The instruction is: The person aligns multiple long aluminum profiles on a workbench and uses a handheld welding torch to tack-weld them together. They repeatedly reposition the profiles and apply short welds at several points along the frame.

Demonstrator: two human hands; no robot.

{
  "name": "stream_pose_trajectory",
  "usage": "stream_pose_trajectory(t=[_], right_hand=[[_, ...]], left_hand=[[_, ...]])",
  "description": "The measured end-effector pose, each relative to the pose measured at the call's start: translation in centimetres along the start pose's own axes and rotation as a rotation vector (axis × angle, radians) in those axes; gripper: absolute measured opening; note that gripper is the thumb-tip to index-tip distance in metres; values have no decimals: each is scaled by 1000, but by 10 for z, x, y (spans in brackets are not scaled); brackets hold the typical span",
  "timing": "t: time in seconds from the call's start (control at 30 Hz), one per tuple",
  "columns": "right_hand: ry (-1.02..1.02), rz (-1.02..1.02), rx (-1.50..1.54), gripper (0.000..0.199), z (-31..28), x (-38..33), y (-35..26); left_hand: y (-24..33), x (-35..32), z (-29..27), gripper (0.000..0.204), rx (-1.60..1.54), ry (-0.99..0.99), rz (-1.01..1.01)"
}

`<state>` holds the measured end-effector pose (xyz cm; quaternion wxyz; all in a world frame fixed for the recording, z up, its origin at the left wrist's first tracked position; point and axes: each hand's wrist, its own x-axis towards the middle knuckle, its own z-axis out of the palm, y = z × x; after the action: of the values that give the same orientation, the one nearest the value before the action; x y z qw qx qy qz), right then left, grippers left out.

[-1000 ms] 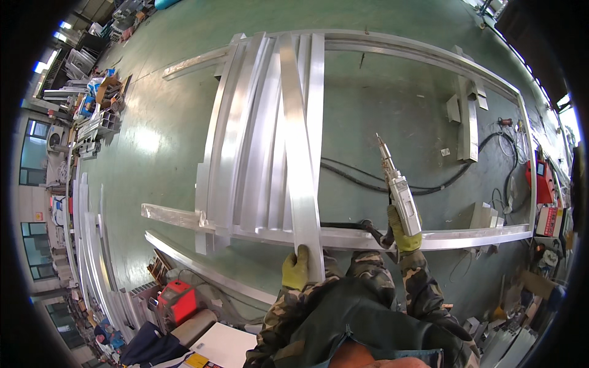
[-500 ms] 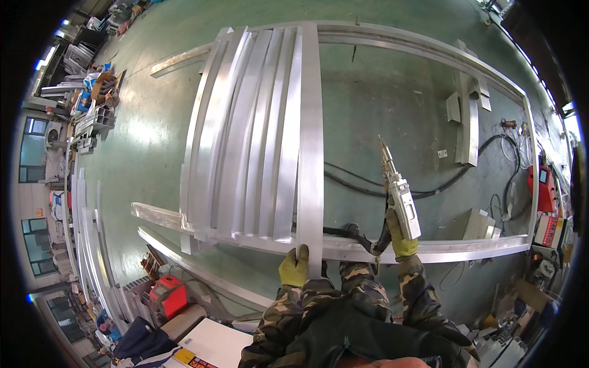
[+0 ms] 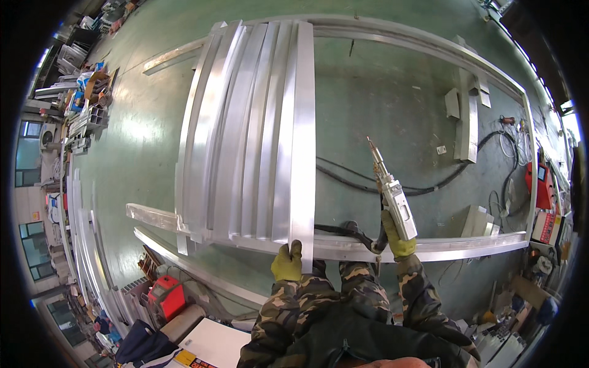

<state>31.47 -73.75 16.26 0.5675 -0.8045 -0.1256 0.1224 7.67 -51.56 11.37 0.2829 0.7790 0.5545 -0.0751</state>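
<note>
Metal bar (image 3: 302, 141): centre frame, laid beside others across frame rail (image 3: 392, 248) on floor; left hand (image 3: 287, 262) gripped its near end; right hand (image 3: 399, 240) closed around welding torch (image 3: 392, 199), tip raised; joint apparently unwelded.

To my left the stacked aluminium bars (image 3: 245, 129) lie side by side, touching, with no gap for fingers between them; my left hand (image 3: 287, 262) has room only at their near ends, where they overhang the cross rail (image 3: 429, 248); to my right the green floor (image 3: 392, 92) inside the frame lies open for my right hand (image 3: 397, 236) and the welding torch (image 3: 392, 196), crossed only by black cables (image 3: 350, 175); short offcuts (image 3: 466, 122) stand further right.
</note>
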Motion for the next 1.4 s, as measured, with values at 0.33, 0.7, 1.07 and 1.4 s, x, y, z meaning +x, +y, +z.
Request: stream_pose_trajectory(t=[0.33,0.7,1.07,1.4], right_hand=[[-36,83,34,35,7,2,0],[-46,52,-6,37,12,9,-6],[-103,117,46,39,13,15,-1],[-147,151,6,43,22,22,3]], left_hand=[[0,8,4,70,-69,-53,32],[-2,29,38,64,-28,-102,25],[-6,29,45,68,-60,-150,21],[-14,54,69,59,-77,-336,-16]])
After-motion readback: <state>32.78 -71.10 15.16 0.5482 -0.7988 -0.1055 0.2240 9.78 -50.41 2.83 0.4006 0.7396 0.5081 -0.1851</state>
